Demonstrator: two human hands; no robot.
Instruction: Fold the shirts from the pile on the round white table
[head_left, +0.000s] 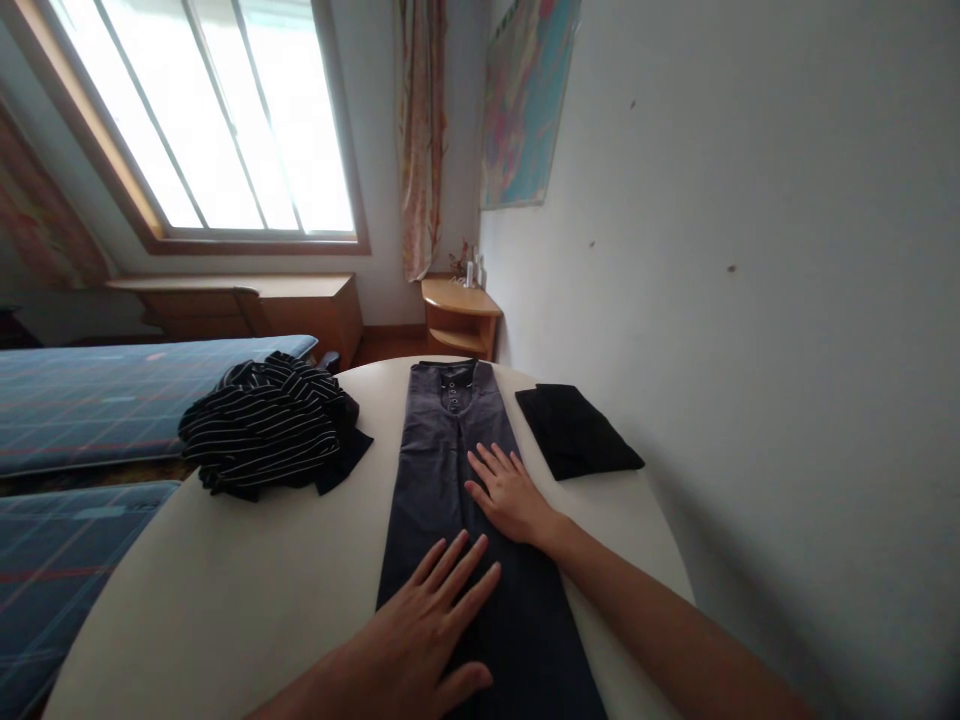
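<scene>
Nearest the lens, I recorded the left hand (pixel 420 625) lying flat, palm down, fingers spread apart and gripping nothing. It rested on the lower stretch of a pair of dark grey trousers (pixel 442 440), with the fingertips pointing up and to the right across the cloth.

The right hand (pixel 510 495) lay further along the same garment, also flat and palm down, its fingers apart and extended toward the waistband. Its forearm came in from the lower right, crossing the edge of the trousers. The two hands were near each other but not touching.

I noted the trousers laid out lengthwise on a round white table (pixel 225 590), folded leg upon leg, with the buttoned waistband at the far end and the legs running toward the camera, passing under both palms. The cloth looked flat between the hands.

To the left of the trousers, a crumpled black garment with white stripes (pixel 262 425) sat in a heap on the table, just beside them. To the right, a folded black cloth (pixel 577 430) lay apart from the trousers, close to the wall.

Beyond the table I saw a bed with a blue checked cover (pixel 97 400), a small wooden stand (pixel 459 315) and a bright window (pixel 225 110).
</scene>
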